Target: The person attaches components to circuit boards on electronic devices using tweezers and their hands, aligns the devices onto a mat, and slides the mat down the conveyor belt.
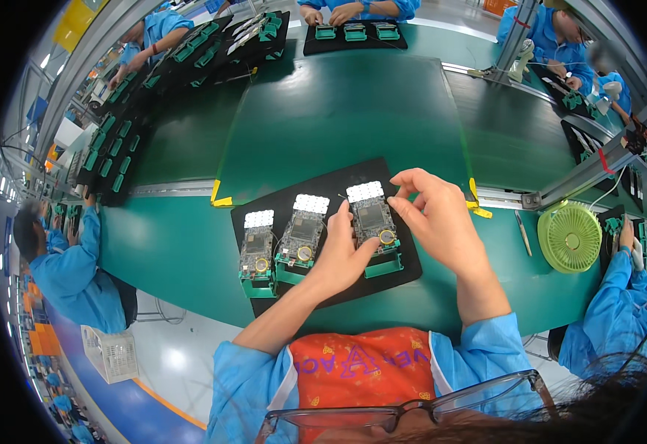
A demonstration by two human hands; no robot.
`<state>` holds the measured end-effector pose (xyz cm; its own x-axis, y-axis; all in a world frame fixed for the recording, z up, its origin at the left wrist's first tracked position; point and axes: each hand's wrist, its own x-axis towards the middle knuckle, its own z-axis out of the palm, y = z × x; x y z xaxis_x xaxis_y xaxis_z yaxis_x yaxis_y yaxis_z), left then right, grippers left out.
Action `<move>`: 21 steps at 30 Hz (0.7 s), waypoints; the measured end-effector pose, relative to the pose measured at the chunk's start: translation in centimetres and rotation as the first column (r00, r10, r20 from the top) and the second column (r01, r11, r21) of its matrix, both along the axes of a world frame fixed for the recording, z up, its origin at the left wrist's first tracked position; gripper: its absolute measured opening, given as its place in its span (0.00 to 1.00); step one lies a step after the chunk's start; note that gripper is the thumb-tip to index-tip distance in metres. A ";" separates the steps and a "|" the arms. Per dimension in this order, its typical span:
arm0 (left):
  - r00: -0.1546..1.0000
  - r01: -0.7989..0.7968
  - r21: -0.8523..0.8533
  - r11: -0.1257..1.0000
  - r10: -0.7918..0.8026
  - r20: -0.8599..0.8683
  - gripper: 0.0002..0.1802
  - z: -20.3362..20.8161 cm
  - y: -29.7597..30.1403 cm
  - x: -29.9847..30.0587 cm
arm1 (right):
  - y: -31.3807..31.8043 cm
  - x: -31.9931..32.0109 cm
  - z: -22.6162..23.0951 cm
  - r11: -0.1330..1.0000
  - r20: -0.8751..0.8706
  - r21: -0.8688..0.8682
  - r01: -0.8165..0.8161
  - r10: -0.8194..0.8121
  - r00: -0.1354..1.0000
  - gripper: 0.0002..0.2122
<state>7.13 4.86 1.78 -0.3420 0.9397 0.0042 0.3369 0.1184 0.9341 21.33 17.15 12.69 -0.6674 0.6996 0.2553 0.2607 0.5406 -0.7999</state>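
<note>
Three circuit boards stand in green holders on a black mat (pixel 327 292): a left board (pixel 257 244), a middle board (pixel 303 229) and a right board (pixel 373 214). Each carries a white keypad-like strip at its far end and a round yellow-rimmed part at its near end. My left hand (pixel 342 255) grips the right board along its left side, with the thumb across the lower part near the round piece. At that board's upper right edge is my right hand (pixel 442 218), its thumb and curled index finger apart, with nothing visible between them.
A green fan (pixel 569 237) and a pen-like tool (pixel 523 233) lie to the right. Beyond the mat runs a green belt (pixel 346 111) with yellow tape at its corners. Co-workers in blue handle similar parts on black trays (pixel 354 38) around the line. Metal posts (pixel 560 177) rise at the right.
</note>
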 end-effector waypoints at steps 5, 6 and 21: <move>0.988 -0.145 0.004 0.989 0.145 -0.048 0.45 -1.5 2.4 0.9 | 0.1 0.2 -0.4 0.999 0.055 0.045 -0.008 0.006 0.998 0.11; 0.974 -0.173 0.006 0.985 0.170 0.151 0.46 -1.4 2.5 1.0 | 0.2 0.1 -0.5 0.999 0.083 0.040 -0.009 0.006 0.997 0.11; 0.748 -0.120 0.259 0.958 -0.085 0.658 0.33 4.7 -1.3 -1.5 | 2.8 -3.4 -6.9 0.350 -0.315 -0.874 -0.337 0.121 0.941 0.12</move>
